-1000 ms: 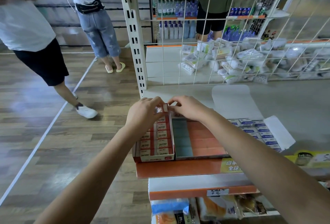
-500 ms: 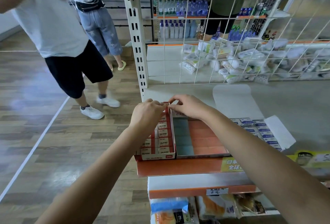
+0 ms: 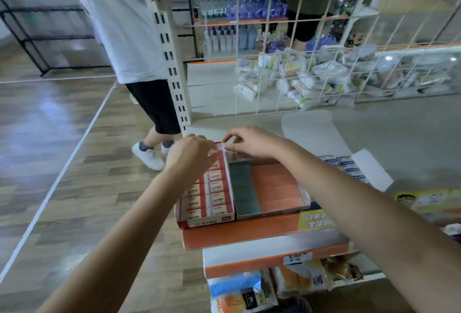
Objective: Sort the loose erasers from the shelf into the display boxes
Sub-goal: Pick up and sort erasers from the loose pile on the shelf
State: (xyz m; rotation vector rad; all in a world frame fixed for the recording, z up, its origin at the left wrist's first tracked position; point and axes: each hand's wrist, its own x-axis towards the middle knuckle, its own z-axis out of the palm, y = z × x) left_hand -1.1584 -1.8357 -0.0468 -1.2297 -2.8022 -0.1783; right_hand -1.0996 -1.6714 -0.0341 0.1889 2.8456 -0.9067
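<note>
Both hands (image 3: 192,155) (image 3: 252,141) at far end of left display box (image 3: 207,195); second box (image 3: 269,188) beneath right forearm; third box (image 3: 349,168) further right, all on shelf (image 3: 399,133).

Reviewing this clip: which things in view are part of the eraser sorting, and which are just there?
Part of the job:
left hand and right hand, both at the far end of the red eraser box
green and orange box
blue-label box

Just there:
wire basket packets
bottles
snack bags
passer-by

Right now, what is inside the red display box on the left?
The red display box holds two rows of red-and-white erasers, packed side by side. The far end is covered by the left hand, so the erasers there, and anything under the top layer, cannot be seen.
</note>
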